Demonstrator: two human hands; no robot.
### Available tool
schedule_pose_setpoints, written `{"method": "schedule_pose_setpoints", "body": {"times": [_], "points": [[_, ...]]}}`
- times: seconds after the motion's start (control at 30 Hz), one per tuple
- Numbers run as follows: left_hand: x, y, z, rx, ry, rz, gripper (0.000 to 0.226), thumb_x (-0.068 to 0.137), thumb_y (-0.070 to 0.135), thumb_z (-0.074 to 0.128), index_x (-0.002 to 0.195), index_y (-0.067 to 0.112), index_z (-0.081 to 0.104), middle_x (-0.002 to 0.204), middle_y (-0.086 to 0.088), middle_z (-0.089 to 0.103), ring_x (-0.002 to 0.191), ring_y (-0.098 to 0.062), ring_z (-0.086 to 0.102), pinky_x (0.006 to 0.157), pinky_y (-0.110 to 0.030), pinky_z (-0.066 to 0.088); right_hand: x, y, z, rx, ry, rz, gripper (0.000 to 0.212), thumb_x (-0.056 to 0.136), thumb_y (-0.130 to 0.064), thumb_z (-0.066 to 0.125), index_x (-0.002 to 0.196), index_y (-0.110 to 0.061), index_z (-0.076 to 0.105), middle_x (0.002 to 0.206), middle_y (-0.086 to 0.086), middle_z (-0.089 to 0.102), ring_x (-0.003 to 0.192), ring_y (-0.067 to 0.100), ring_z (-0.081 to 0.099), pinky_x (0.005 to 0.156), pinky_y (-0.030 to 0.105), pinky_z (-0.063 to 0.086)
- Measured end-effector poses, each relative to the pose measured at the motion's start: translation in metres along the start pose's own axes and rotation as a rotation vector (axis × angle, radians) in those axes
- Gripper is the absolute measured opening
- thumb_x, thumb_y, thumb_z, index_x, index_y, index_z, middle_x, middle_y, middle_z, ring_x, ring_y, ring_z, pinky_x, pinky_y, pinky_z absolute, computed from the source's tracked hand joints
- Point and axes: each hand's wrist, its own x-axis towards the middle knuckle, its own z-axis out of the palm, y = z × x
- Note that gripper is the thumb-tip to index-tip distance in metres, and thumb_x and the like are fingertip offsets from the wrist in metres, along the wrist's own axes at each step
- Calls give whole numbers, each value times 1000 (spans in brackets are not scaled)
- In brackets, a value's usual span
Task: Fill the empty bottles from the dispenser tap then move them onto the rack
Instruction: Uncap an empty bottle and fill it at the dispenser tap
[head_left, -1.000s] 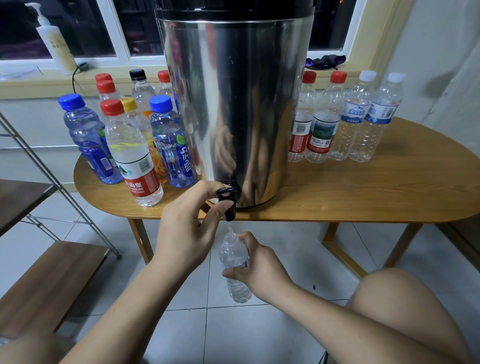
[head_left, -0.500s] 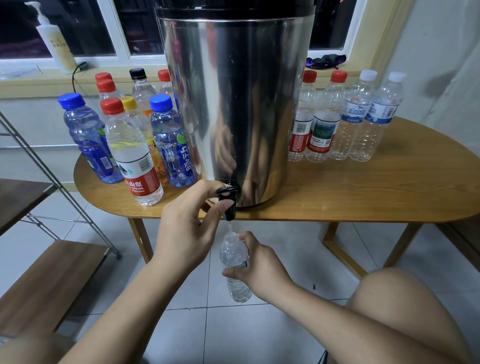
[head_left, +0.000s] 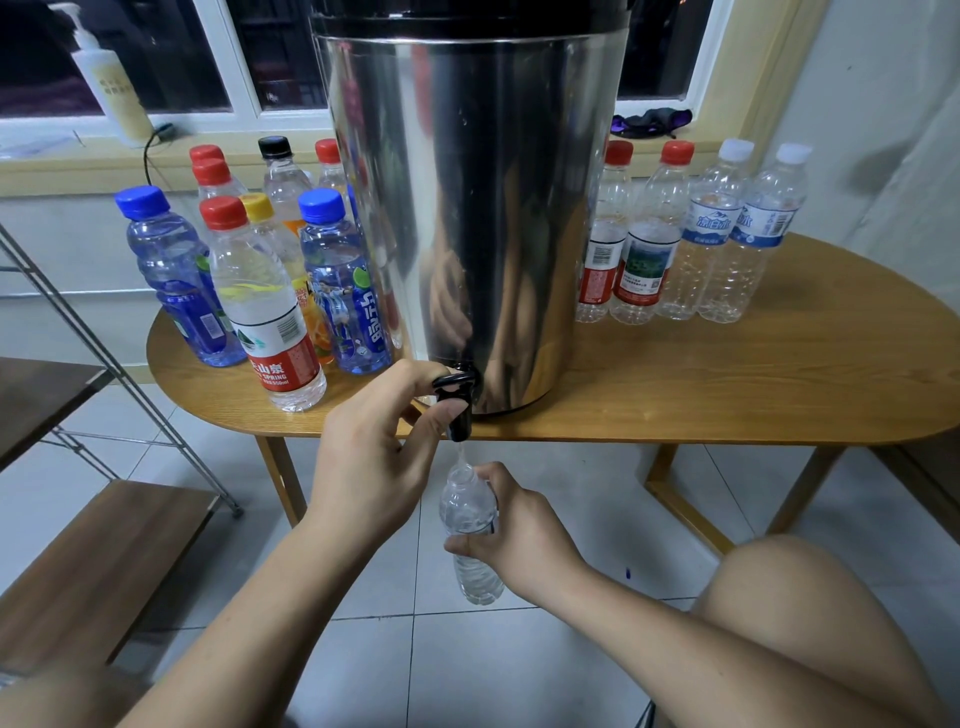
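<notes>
A tall steel dispenser stands on the wooden table, with its black tap over the front edge. My left hand pinches the tap lever between thumb and fingers. Below the tap my right hand grips a small clear uncapped bottle upright, and a thin stream of water runs into its mouth. Several capped bottles stand left of the dispenser. Several clear capped bottles stand to its right.
A metal-framed rack with wooden shelves stands at the left, below table height. A pump bottle and a dark cloth lie on the window sill. My bare knee is at the lower right above the tiled floor.
</notes>
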Motion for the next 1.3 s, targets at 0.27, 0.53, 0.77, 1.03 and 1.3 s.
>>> {"method": "schedule_pose_setpoints", "body": {"times": [0.27,0.53,0.77,1.03,1.3], "points": [[0,0,0,-6,-6,2,17,100,14,74,114,23,69,100,16,69,90,0,64,78,-15,49,-1,-2,0,-6,0,-3,81,70,-57,91,134,-43,45,120,-13,72,106,15,69,90,39,59],[0,0,-1,-8,-17,6,28,100,10,76,115,31,65,103,17,68,92,-3,65,78,-19,52,-1,-2,-1,-16,1,-6,82,70,-58,92,135,-44,44,123,-12,72,109,16,69,91,39,59],[0,2,-2,4,-11,8,23,100,12,76,115,27,67,103,18,68,93,0,65,77,-18,52,-2,-3,-2,-10,-2,-9,79,71,-54,93,133,-43,45,118,-16,73,106,14,69,91,39,59],[2,0,-3,-38,-46,-94,33,100,17,74,130,22,64,114,27,71,102,2,71,80,-17,54,-3,-2,-4,1,7,-2,76,72,-50,94,131,-44,46,116,-16,72,106,15,68,92,38,58],[4,-20,-23,-16,-34,-190,23,108,30,64,129,22,66,111,15,77,106,-10,74,84,-38,60,-5,-4,-6,51,21,-6,79,70,-51,95,131,-46,47,117,-16,71,104,11,69,93,37,59]]}}
